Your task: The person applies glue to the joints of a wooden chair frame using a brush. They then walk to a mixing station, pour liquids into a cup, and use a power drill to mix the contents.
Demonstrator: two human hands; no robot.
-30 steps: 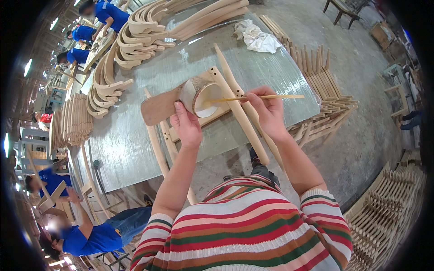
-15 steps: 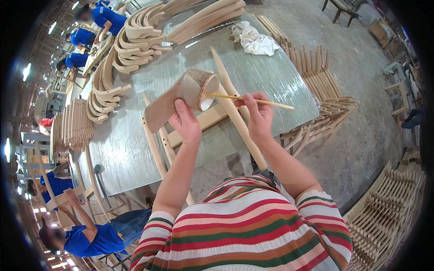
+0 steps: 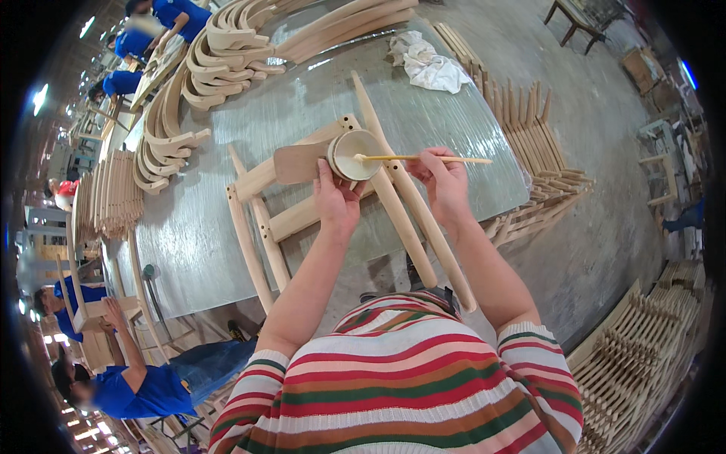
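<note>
My left hand [image 3: 337, 203] is closed around a round cup [image 3: 372, 169] tilted toward me, with whitish paste inside. A flat brown wooden board [image 3: 298, 165] sticks out from the cup's left side. Between the fingers of my right hand [image 3: 443, 181] is a thin wooden stick [image 3: 395, 158], held nearly level. Its left tip is in the cup, touching a lump of the paste. Beneath both hands, a jointed wooden chair frame [image 3: 398, 218] lies on the table, its legs reaching past the near edge. Part of it is hidden by the cup and my left hand.
The table [image 3: 204, 257] has a shiny plastic-like cover. Curved wooden pieces [image 3: 208, 72] are piled at far left, and a white cloth [image 3: 429, 64] lies at the back. Stacked wooden frames [image 3: 533, 144] stand to the right. A person in blue [image 3: 140, 386] handles a chair at left.
The cup has turned so its opening faces me, and the board has swung up and shortened in view. My left hand has shifted right; the stick is still in the cup.
</note>
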